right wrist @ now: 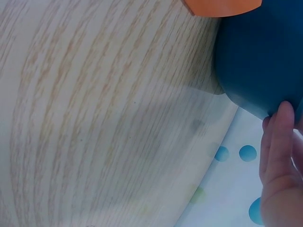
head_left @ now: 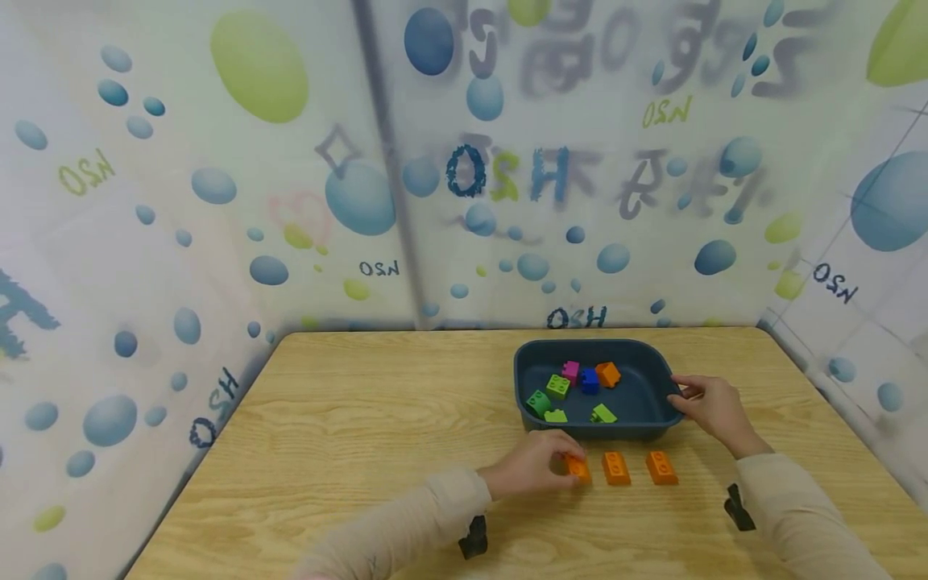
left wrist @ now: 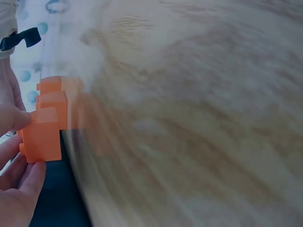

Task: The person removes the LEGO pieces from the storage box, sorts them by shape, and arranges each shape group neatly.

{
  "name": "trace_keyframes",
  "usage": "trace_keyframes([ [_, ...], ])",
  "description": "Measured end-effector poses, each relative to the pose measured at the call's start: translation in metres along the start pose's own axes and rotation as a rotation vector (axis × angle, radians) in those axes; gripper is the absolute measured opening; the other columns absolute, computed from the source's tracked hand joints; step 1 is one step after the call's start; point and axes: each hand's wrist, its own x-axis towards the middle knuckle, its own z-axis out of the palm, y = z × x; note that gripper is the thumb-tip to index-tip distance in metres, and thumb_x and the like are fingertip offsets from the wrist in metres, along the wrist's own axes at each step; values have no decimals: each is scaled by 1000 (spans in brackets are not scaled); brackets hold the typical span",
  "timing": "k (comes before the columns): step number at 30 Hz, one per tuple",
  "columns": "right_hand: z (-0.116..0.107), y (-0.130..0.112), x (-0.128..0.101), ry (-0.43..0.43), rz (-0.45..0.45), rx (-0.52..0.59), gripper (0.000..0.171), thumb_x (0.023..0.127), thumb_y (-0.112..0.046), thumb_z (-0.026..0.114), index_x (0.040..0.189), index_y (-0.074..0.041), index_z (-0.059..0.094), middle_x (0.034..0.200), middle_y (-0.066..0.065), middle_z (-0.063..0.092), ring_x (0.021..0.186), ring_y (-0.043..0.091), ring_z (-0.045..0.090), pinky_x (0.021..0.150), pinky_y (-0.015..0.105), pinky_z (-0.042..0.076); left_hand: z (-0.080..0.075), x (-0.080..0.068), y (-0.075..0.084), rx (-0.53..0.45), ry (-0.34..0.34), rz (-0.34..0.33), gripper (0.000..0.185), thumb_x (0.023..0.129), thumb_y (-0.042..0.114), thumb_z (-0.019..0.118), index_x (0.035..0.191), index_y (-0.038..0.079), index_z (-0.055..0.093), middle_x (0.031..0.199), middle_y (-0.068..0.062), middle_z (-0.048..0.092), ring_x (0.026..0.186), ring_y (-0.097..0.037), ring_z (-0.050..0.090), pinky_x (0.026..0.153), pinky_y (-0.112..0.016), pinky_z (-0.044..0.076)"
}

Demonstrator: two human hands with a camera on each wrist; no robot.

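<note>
Left hand point(head_left: 532, 471) pinches an orange brick point(head_left: 577, 468) on the table point(head_left: 348, 435), first in a row of three; right hand point(head_left: 714, 405) grips the bin's point(head_left: 656, 366) rim — lining-up step, likely; next needs another brick.

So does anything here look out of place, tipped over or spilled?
Nothing stands out. The tray sits flat with bricks inside, and three orange bricks lie in a neat row in front; the left hand holds the leftmost, the right hand the tray rim.

Three bricks point(head_left: 616, 467) before bin point(head_left: 645, 431)
</note>
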Motion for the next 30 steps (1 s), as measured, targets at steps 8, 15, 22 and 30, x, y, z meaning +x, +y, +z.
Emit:
trace_keyframes([
  [8, 0, 0, 0, 7, -6, 1, 39, 78, -6, 64, 110, 14, 54, 85, 24, 58, 67, 26, 58, 49, 26, 46, 9, 2, -4, 55, 15, 16, 26, 80, 20, 66, 105, 11, 65, 105, 6, 60, 97, -1, 51, 84, -13, 37],
  [15, 1, 2, 1, 10, -5, -5, 39, 78, -6, 64, 110, 13, 54, 84, 23, 59, 66, 25, 58, 48, 25, 46, 12, 2, -7, 73, 10, 5, 27, 79, 18, 67, 105, 11, 64, 105, 6, 60, 97, -1, 51, 84, -13, 37],
  [22, 0, 1, 2, 7, -5, -8, 40, 78, -7, 65, 111, 13, 55, 85, 24, 59, 66, 26, 59, 48, 26, 47, 12, 1, -11, 37, 23, 11, 30, 80, 19, 67, 108, 11, 62, 109, 5, 59, 100, -2, 50, 86, -15, 36],
  [30, 0, 1, 2, 5, -8, -3, 39, 78, -6, 64, 111, 14, 54, 84, 23, 58, 66, 25, 58, 48, 25, 47, 12, -1, -12, 29, 22, -34, 39, 78, 26, 68, 114, 12, 59, 111, 6, 57, 100, -2, 49, 86, -16, 37],
])
